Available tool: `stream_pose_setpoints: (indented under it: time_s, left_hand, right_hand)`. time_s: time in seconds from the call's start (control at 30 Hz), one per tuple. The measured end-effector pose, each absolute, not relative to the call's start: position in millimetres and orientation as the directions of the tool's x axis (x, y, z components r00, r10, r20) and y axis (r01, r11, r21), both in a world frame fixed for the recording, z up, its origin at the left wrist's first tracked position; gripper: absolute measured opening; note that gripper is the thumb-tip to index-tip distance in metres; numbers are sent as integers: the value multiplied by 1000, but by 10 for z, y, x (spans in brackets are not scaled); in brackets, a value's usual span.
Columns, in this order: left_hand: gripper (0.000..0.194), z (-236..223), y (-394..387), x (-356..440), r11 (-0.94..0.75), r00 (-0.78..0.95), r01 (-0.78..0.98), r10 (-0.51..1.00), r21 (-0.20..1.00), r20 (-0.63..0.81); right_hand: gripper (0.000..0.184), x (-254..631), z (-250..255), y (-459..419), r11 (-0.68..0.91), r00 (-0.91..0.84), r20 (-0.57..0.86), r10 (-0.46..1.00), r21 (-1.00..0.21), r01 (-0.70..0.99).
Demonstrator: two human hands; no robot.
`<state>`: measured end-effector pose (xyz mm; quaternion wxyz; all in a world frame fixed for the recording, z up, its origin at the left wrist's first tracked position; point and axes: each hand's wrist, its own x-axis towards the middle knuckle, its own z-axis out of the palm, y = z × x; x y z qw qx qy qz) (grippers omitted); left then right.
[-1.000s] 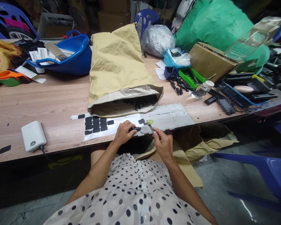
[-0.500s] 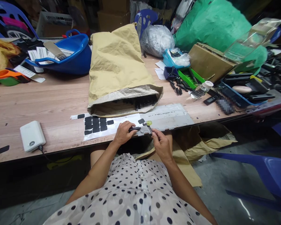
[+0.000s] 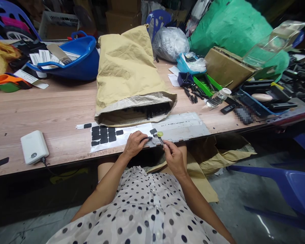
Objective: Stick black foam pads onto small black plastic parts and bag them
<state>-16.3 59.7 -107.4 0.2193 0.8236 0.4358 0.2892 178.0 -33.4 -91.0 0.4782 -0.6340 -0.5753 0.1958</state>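
My left hand [image 3: 134, 143] is closed on a thin black part [image 3: 146, 138] at the table's front edge. Beside it, my right hand [image 3: 173, 156] pinches a small tool with a yellow-green head [image 3: 160, 135], whose tip meets the black part. Both hands rest over a grey plastic sheet [image 3: 183, 125]. A white sheet with several black pads [image 3: 104, 135] lies just left of my left hand. Behind them an open tan paper sack [image 3: 128, 73] lies on its side with black parts showing in its mouth.
A white power bank [image 3: 34, 147] with a cable sits at the front left. A blue basket [image 3: 73, 57] stands at the back left. Green tray [image 3: 207, 84], clear bottle [image 3: 218, 96], cardboard box [image 3: 228, 66] and black parts crowd the right. A blue chair [image 3: 292, 186] stands lower right.
My right hand and the yellow-headed tool have shifted slightly left toward the black part. My left hand has stayed in place.
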Motion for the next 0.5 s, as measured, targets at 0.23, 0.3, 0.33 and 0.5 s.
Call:
stream_pose_setpoints:
  time_s: [0.23, 0.3, 0.33, 0.5]
  left_hand:
    - [20, -1090, 581, -151, -528, 427, 602, 847, 599, 318]
    - [19, -1096, 574, -152, -529, 427, 607, 846, 593, 318]
    - [18, -1101, 572, -153, -530, 429, 608, 846, 591, 317]
    - [16, -1130, 582, -159, -526, 436, 608, 847, 594, 304]
  right_hand:
    - [28, 1758, -912, -340, 117, 270, 301, 915, -837, 535]
    - [28, 1753, -920, -343, 116, 265, 299, 916, -834, 540]
    - [28, 1750, -921, -341, 115, 263, 299, 917, -831, 544]
    - [28, 1709, -834, -316, 154, 227, 346, 910, -792, 591]
